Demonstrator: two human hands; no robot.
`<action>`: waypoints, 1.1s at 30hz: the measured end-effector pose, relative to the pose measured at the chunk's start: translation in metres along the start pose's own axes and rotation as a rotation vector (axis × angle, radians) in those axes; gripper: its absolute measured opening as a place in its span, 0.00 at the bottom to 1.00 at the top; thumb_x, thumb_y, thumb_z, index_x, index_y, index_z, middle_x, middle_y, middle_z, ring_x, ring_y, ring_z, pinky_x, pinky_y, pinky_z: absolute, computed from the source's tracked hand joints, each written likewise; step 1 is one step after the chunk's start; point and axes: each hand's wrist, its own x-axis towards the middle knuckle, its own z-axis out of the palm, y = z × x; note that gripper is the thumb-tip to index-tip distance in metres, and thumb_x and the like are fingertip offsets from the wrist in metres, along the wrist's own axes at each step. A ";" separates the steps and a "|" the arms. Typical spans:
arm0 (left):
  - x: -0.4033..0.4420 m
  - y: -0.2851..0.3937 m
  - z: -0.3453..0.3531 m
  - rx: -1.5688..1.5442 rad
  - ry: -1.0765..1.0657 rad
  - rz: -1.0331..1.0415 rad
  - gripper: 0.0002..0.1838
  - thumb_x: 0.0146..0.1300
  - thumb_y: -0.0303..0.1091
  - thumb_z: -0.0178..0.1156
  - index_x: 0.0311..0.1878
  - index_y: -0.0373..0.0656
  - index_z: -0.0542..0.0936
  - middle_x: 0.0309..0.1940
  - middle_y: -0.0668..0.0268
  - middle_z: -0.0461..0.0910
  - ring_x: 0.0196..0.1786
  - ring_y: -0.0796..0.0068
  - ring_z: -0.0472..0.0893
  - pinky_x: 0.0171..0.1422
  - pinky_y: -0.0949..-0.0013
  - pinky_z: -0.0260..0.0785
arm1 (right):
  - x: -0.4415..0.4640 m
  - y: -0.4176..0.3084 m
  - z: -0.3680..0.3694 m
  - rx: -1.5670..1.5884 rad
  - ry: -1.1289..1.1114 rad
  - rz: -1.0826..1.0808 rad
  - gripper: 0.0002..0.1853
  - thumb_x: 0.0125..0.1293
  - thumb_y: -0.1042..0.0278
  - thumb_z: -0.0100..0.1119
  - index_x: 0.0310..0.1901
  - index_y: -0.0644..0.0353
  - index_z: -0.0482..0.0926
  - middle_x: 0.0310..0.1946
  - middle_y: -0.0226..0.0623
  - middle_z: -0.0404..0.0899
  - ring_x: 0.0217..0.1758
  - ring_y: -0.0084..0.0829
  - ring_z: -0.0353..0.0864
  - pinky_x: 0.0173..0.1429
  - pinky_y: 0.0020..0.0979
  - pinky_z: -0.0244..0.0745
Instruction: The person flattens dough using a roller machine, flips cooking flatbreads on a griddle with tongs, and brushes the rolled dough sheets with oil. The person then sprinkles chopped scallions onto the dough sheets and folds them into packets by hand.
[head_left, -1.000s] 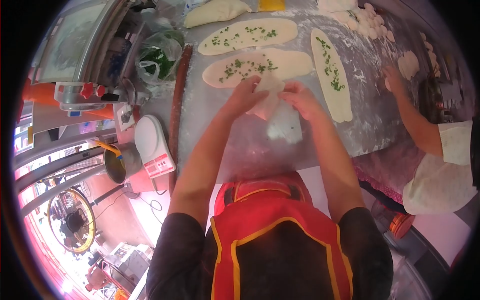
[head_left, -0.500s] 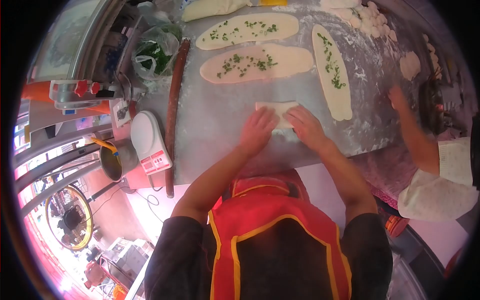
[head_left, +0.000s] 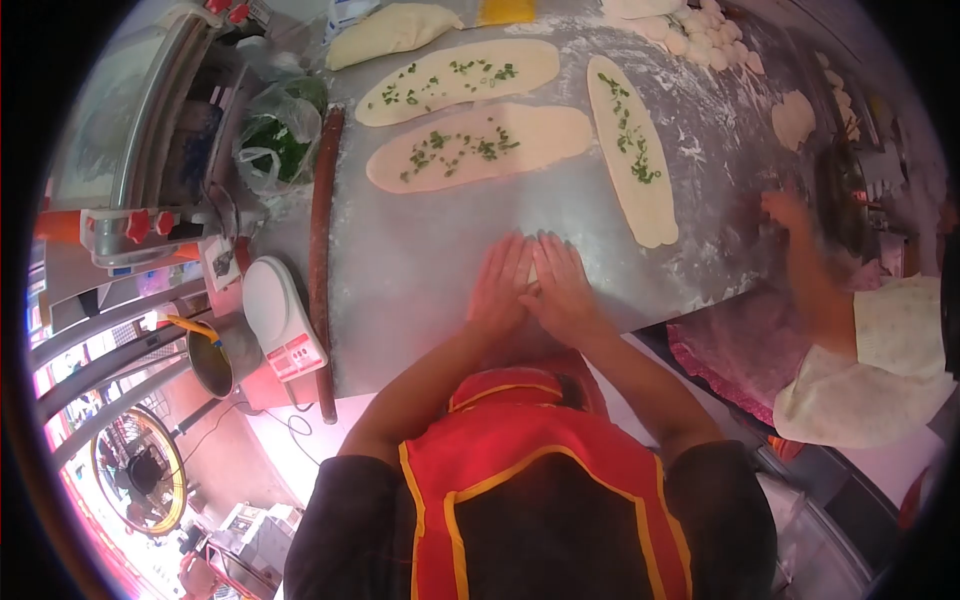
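Side by side near the front edge of the floured table, both my hands lie over a small piece of dough (head_left: 533, 273). Only a pale sliver of it shows between them; the rest is covered. My left hand (head_left: 500, 283) is flat with its fingers stretched forward. My right hand (head_left: 562, 285) lies the same way, its thumb reaching toward the left one. Beyond them are two long flat dough sheets, the nearer sheet (head_left: 545, 140) and the farther sheet (head_left: 535, 65), topped with chopped scallions (head_left: 470, 147). A third scallion-topped sheet (head_left: 650, 210) lies lengthwise to the right.
A long rolling pin (head_left: 321, 240) lies left, beside a kitchen scale (head_left: 275, 300), a pot (head_left: 215, 365) and a bag of greens (head_left: 275, 150). Dough balls (head_left: 700, 40) sit at the back right. Another person's hand (head_left: 785, 210) is at the right edge.
My hands have drawn closer together and now cover the folded dough that showed between them before. The whole view has shifted slightly. The other person's hand stays at the right side.
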 end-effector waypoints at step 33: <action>-0.011 -0.102 -0.143 0.166 0.237 0.196 0.12 0.51 0.26 0.56 0.41 0.42 0.77 0.50 0.61 0.76 0.57 0.55 0.72 0.61 0.58 0.65 | 0.045 -0.052 0.049 0.237 0.213 -0.262 0.11 0.54 0.76 0.58 0.41 0.61 0.73 0.39 0.46 0.77 0.45 0.49 0.76 0.49 0.44 0.71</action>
